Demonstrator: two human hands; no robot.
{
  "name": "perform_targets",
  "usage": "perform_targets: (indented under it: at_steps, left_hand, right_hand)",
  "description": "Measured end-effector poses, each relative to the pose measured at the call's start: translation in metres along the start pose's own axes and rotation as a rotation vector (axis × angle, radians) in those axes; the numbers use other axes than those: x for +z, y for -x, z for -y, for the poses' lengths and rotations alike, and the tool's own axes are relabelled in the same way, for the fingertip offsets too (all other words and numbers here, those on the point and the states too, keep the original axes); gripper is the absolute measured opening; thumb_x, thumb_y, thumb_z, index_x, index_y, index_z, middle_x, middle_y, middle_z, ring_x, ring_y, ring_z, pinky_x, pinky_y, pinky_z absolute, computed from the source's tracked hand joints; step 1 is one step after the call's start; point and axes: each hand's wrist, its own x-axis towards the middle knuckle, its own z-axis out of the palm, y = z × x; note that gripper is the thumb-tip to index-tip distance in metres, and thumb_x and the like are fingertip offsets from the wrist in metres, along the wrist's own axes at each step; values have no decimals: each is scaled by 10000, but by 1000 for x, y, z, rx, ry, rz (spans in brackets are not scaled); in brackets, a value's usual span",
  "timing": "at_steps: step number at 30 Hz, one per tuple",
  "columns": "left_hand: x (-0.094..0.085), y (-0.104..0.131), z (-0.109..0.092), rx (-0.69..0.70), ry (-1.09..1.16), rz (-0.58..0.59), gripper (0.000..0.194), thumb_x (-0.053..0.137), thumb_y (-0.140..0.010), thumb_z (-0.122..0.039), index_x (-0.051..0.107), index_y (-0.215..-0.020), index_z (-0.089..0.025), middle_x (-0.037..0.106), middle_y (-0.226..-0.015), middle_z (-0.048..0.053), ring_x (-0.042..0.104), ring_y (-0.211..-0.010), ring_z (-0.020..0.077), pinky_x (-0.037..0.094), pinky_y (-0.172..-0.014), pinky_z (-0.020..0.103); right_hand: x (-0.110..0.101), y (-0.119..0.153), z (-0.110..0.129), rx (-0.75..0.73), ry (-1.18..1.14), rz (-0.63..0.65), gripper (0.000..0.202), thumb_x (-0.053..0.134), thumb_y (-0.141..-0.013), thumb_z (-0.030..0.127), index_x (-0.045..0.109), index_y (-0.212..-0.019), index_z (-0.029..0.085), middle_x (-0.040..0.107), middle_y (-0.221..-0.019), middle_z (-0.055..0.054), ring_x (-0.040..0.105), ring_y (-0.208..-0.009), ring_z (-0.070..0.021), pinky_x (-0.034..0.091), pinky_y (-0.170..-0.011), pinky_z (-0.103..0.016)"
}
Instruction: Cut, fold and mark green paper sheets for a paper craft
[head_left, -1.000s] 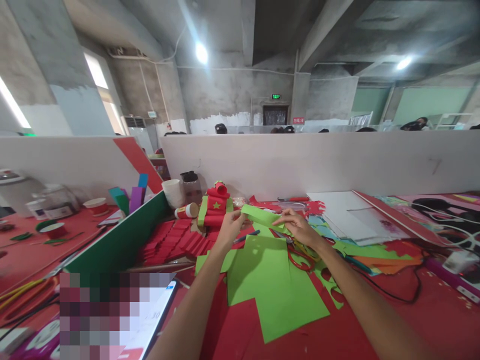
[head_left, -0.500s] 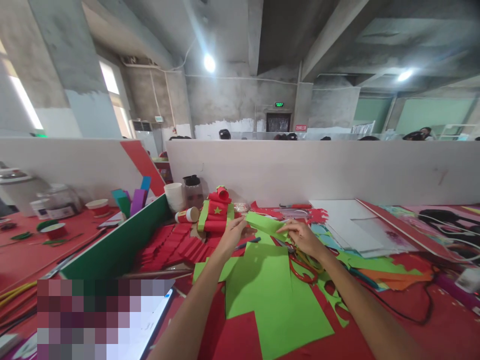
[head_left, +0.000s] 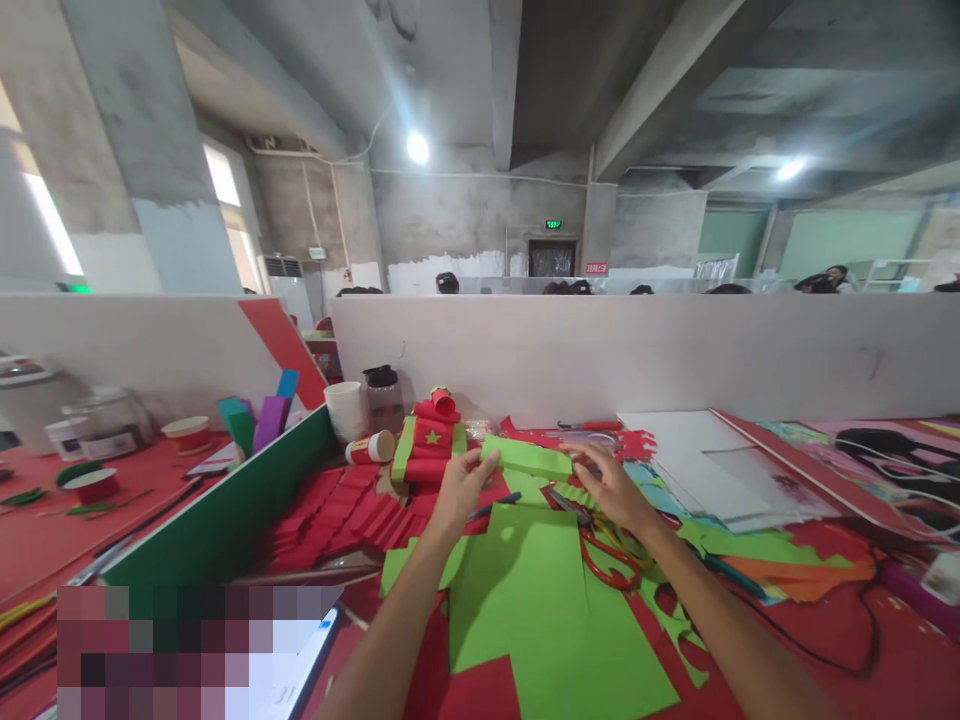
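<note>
A narrow green paper strip [head_left: 526, 458] is stretched between my two hands above the cluttered table. My left hand [head_left: 463, 487] pinches its left end, thumb on the paper. At the right end, my right hand [head_left: 606, 482] grips it between closed fingertips. Beneath lie large green paper sheets [head_left: 551, 600], partly over red paper. Red-handled scissors [head_left: 611, 562] rest beside the sheets, under my right wrist. Behind my left hand stands a red and green paper model [head_left: 433, 437] with a star on it.
Folded red paper strips [head_left: 337, 515] lie at the left by a green divider [head_left: 247, 500]. White paper cups [head_left: 346, 410] and a lidded jar [head_left: 384, 400] stand by the white partition [head_left: 510, 350]. A lit phone screen [head_left: 289, 665] is at lower left; white sheets [head_left: 690, 460] lie right.
The green strip now lies flatter and more level between my hands. My right hand has shifted to the strip's right end. The view has tilted slightly upward.
</note>
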Motion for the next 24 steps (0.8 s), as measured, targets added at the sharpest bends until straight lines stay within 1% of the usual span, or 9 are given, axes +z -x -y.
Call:
perform_targets:
  at_steps: [2,5,8,11,14,16,20,22,24]
  left_hand:
    - [-1,-2,2,0,37,-14,377,760,-694,-500,662,-788,-149,656,-753,25,666,-784,171,569,-837,348]
    - [-1,-3,3,8,66,11,378,766,-684,-499,673,-793,-149,664,-795,41,660,-838,181,558,-864,351]
    - [2,-2,1,19,35,32,382,778,-660,-506,675,-751,-149,638,-761,37,653,-834,188,565,-847,348]
    - [7,1,0,54,8,15,410,790,-628,-520,622,-620,-146,567,-679,11,629,-746,161,582,-781,315]
    - [12,4,0,65,9,9,455,808,-587,-533,569,-555,-147,523,-618,-9,615,-674,145,588,-723,294]
    - [15,5,2,42,17,8,451,809,-583,-541,595,-606,-145,550,-632,-3,639,-694,160,587,-713,291]
    - [17,5,7,-12,36,18,476,764,-634,-580,640,-765,-139,641,-784,50,684,-789,201,587,-722,301]
    - [18,4,11,-18,42,20,496,738,-659,-596,643,-816,-135,649,-821,61,686,-788,202,589,-726,312]
    - [18,4,13,-4,39,11,502,730,-670,-598,639,-832,-131,637,-813,55,681,-779,199,591,-719,319]
  right_hand:
    - [-1,-1,-1,53,-61,-57,369,509,-916,401,574,-1256,273,596,-1049,-68,599,-953,-228,522,-791,-356]
    - [0,-2,-1,126,-180,-60,446,564,-883,480,554,-1270,259,631,-989,-62,620,-930,-229,525,-801,-354]
    - [3,-1,1,175,-286,-70,494,619,-847,499,554,-1268,249,641,-906,-50,620,-818,-208,520,-704,-314]
    - [8,0,0,222,-379,-80,520,678,-808,489,570,-1249,236,602,-761,-4,570,-666,-162,484,-595,-267]
    - [11,0,-4,252,-436,-116,502,723,-767,477,608,-1184,221,578,-720,15,549,-633,-143,482,-578,-256]
    - [12,-1,-8,255,-426,-128,482,736,-753,475,631,-1141,210,595,-732,9,567,-646,-146,496,-598,-267]
    - [11,-2,-14,225,-335,-99,483,730,-755,483,647,-1137,199,635,-762,-11,601,-650,-160,515,-627,-303]
    - [11,-1,-15,213,-298,-78,476,721,-765,481,652,-1139,196,637,-755,-10,607,-637,-160,517,-628,-310]
    - [11,-1,-13,205,-287,-75,461,716,-773,472,657,-1134,191,630,-730,-3,603,-619,-154,517,-623,-306]
